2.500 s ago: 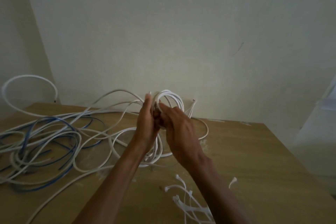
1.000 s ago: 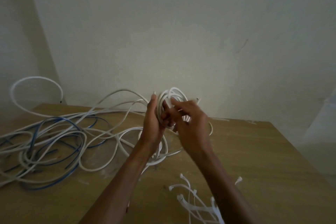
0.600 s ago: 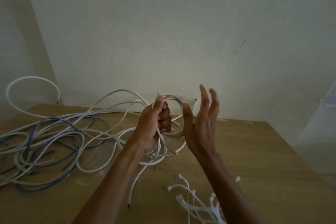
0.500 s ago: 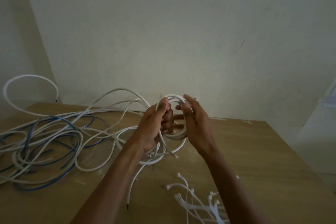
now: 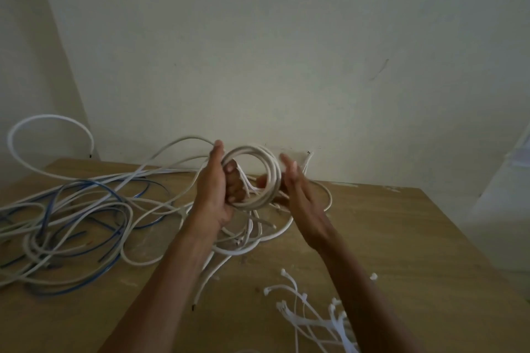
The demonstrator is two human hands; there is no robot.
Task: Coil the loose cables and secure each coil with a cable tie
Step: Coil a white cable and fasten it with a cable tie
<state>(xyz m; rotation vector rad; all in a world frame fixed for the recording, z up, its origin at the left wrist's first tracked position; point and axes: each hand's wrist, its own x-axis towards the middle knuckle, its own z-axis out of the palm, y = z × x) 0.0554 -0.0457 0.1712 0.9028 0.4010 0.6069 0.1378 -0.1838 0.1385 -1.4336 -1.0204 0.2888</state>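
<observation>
My left hand (image 5: 215,190) grips the white cable coil (image 5: 271,178) above the tabletop (image 5: 401,238); my right hand (image 5: 298,195) is spread just beside it. No tie is on this coil yet, I judge. The cable ties (image 5: 312,318) lie near right, and the loose cables (image 5: 71,223) are tangled at left.

Both arms reach out, left hand (image 5: 217,190) curled round the cable coil (image 5: 274,178) (one finger sticks up), right hand (image 5: 298,193) flat.

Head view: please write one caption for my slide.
Left hand grips a cable coil, open right hand beside it, above loose cables and cable ties on a table.
</observation>
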